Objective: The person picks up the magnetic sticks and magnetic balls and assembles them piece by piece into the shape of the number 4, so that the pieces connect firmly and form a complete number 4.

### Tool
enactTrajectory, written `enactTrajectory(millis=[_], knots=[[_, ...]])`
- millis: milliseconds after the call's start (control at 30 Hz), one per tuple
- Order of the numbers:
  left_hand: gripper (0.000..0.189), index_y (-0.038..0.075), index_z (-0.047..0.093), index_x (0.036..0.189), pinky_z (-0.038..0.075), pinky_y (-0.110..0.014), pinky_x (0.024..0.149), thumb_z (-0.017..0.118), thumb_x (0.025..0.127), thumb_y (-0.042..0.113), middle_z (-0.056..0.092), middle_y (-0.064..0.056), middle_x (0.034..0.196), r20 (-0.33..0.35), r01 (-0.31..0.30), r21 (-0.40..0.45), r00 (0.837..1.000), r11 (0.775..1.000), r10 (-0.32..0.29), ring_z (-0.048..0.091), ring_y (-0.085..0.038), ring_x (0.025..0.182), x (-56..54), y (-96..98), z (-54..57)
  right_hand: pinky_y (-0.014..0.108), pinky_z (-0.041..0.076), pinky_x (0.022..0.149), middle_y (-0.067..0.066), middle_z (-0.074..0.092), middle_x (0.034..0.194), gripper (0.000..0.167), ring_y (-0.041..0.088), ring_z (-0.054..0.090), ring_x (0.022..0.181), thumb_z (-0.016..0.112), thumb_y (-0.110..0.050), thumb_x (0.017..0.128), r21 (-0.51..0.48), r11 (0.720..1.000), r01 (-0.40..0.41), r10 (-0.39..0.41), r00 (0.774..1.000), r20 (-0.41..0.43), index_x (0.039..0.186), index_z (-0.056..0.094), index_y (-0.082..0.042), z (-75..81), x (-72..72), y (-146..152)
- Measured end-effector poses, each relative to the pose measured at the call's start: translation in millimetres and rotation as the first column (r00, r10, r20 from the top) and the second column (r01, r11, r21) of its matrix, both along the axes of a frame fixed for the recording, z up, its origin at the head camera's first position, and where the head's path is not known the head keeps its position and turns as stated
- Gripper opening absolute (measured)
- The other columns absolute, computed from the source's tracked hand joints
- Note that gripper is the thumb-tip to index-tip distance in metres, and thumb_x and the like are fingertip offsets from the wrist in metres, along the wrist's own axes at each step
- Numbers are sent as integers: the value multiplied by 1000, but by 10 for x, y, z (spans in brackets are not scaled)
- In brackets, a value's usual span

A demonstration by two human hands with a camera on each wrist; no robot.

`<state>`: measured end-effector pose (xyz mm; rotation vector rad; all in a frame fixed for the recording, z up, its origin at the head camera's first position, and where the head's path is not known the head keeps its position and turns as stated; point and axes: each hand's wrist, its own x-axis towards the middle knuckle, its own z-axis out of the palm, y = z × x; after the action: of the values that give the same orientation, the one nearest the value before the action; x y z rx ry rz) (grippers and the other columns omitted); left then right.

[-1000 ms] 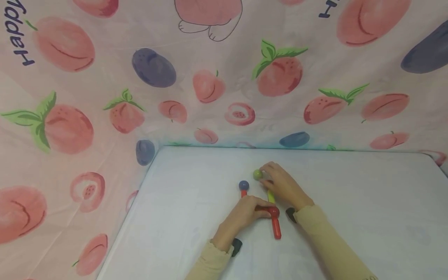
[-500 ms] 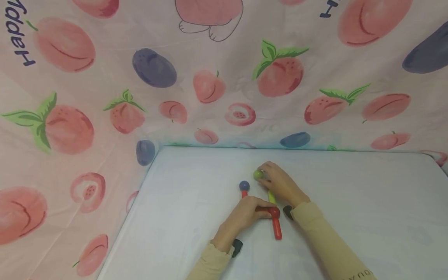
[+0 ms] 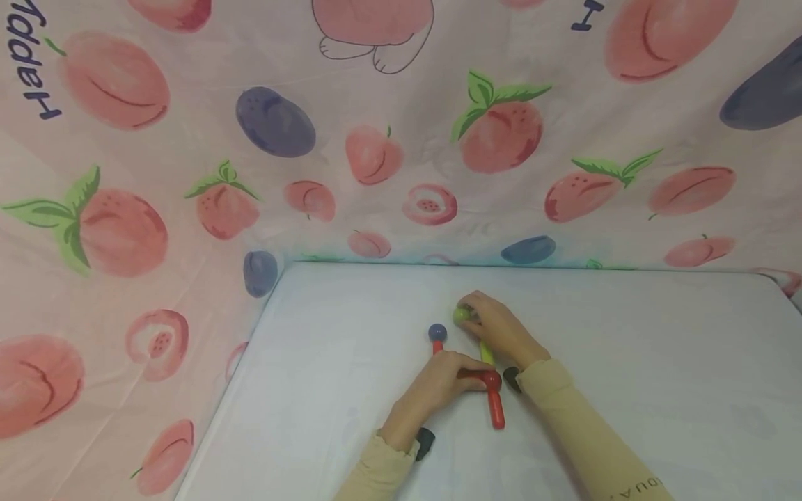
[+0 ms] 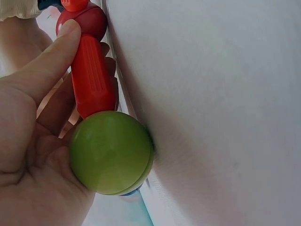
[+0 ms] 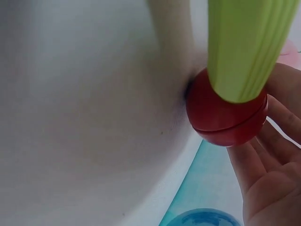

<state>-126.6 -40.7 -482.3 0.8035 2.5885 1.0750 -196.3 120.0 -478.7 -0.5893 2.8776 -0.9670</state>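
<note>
In the head view my left hand [image 3: 435,379] grips a red rod [image 4: 93,75] between a red ball [image 3: 492,380] and a green ball [image 4: 113,153]; its thumb lies against the red ball. The green ball sits by the palm, hidden from above. Farther out, my right hand [image 3: 501,332] pinches another green ball [image 3: 461,316] with its fingertips. Under that hand runs a yellow-green rod [image 3: 486,353], joined to a second red ball [image 5: 226,110] in the right wrist view. A red stick [image 3: 496,409] extends from the first red ball toward me.
A blue ball [image 3: 437,332] caps a red rod [image 3: 438,346] just beyond the left hand. Everything lies on a white-covered table [image 3: 664,362]. A fruit-printed cloth [image 3: 426,153] rises behind the table and on its left side.
My right hand has shifted slightly left, its fingers coming farther over the green ball, which has moved very little. The left hand keeps its grip in place.
</note>
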Motion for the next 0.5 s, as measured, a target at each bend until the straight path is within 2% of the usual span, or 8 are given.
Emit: enactTrajectory(millis=[267, 500], knots=[[28, 19, 77, 113, 48, -12, 85, 75, 86, 24, 76, 10, 103, -4, 8, 14, 1000, 1000, -8, 63, 4, 95, 4, 4, 5, 44, 52, 96, 7, 64, 112, 31, 26, 63, 107, 71, -13, 92, -19, 1000, 5, -5, 1000, -12, 120, 62, -5, 25, 28, 18], [29, 19, 76, 114, 48, -12, 83, 75, 86, 24, 75, 9, 106, 32, -3, 29, 999, 1000, 2, 63, 3, 94, 20, -6, 24, 45, 52, 96, 9, 64, 113, 30, 27, 64, 107, 69, -13, 93, -17, 1000, 2, -2, 1000, -2, 120, 62, -4, 60, 45, 35]])
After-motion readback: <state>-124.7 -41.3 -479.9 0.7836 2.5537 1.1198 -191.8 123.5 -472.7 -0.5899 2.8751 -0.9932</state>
